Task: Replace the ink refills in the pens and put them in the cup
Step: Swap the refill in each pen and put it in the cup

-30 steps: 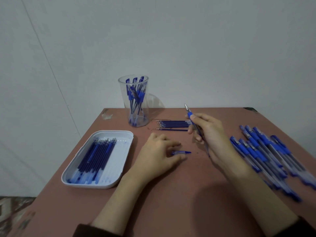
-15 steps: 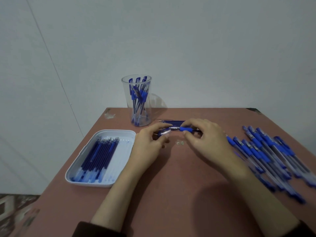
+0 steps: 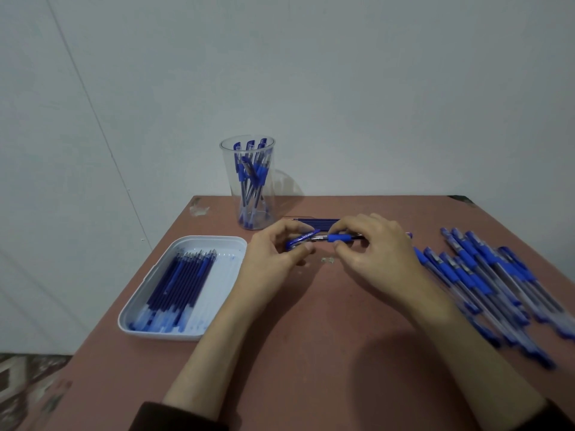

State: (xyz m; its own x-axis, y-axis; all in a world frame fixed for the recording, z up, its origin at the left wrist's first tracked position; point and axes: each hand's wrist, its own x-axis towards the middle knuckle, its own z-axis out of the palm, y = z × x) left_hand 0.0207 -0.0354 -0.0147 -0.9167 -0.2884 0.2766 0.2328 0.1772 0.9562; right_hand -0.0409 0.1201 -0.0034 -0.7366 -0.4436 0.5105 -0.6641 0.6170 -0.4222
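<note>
Pen (image 3: 339,238) in progress is held sideways just above the table (image 3: 311,353), a little in front of the cup (image 3: 249,181), between both hands. Right hand (image 3: 376,253) pinches it around the blue rubber grip, thumb underneath and fingers curled over the top, which should keep the barrel from rolling. Left hand (image 3: 273,259) pinches what looks like the blue cap (image 3: 301,241) between thumb and forefinger, lined up with the tip end. My guess is the refill is already in and this is the capping step (can't see inside the barrel, so grain of salt).

Layout makes sense to me. The white tray (image 3: 230,241) on the left holds a row of refills (image 3: 177,284) all pointing the same way. A small bunch of loose refills (image 3: 320,223) sits just behind the hands. The pile of pens (image 3: 485,275) is fanned out on the right, near the right hand. The cup at the back already has a handful of pens standing in it.

Plenty left in the pile, so I'd call the job nowhere near done. Next should be pushing the cap home, then a short reach forward to drop it in. Main risk is tipping that light plastic cup.
</note>
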